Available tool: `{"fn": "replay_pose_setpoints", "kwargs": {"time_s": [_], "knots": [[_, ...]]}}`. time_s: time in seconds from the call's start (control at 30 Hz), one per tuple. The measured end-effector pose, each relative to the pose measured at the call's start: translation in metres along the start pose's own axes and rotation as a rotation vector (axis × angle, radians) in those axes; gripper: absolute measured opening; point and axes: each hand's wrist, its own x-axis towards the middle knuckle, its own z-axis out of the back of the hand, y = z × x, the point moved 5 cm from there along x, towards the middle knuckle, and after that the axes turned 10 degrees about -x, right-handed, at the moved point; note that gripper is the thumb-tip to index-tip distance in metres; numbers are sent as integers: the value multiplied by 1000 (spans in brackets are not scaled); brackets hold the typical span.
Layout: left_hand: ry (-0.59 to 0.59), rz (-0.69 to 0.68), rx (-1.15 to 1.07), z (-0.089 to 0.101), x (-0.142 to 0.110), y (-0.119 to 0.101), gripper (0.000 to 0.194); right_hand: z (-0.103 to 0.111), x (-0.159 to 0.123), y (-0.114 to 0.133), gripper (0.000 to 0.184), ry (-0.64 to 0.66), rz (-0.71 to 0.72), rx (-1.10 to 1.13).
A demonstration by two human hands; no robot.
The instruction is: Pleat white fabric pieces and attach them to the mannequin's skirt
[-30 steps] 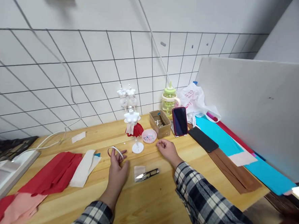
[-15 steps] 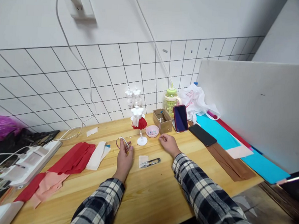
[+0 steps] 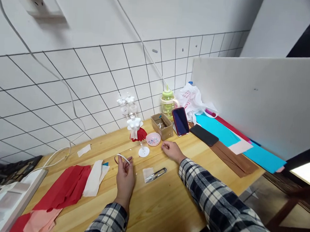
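My left hand (image 3: 125,177) is closed on a thin white band (image 3: 121,157) bent into a loop above the table. My right hand (image 3: 172,150) rests on the wood beside a pink bowl (image 3: 153,139) of small beads; its fingers are curled together, and what they may hold is hidden. Between and behind the hands stands a small white dress form (image 3: 135,123) on a round base, wearing a red skirt (image 3: 139,134) with a pale strip in front. Thread snips (image 3: 156,174) lie between my hands, their blades over a small pale cloth square (image 3: 147,172).
Red fabric (image 3: 64,185) and a white cloth piece (image 3: 95,179) lie left, near a power strip (image 3: 31,189). Behind the bowl are a cardboard box (image 3: 167,131), a propped phone (image 3: 180,121) and a green bottle (image 3: 167,106). Rightward lie a black phone (image 3: 204,134), brown fabric (image 3: 232,158) and blue fabric (image 3: 268,159).
The view has swung to the right and tilted, so things at the left sit lower in the picture. Both hands keep nearly the same places on the table, the left still with the band.
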Motion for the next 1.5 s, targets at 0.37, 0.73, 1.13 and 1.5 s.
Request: {"fn": "replay_pose_setpoints", "kwargs": {"time_s": [0.37,0.73,1.13,1.5], "knots": [[70,-154,194,-6,-7,-4,71,-1,-2,2,14,-3,27,-65],[66,-293,399,-15,-6,-5,71,3,-15,13,12,109,37,-136],[95,-562,749,-36,-19,-23,59,5,-5,7,20,240,93,-143],[84,-658,708,-34,-27,-33,62,18,-12,6,22,61,118,-7]]}}
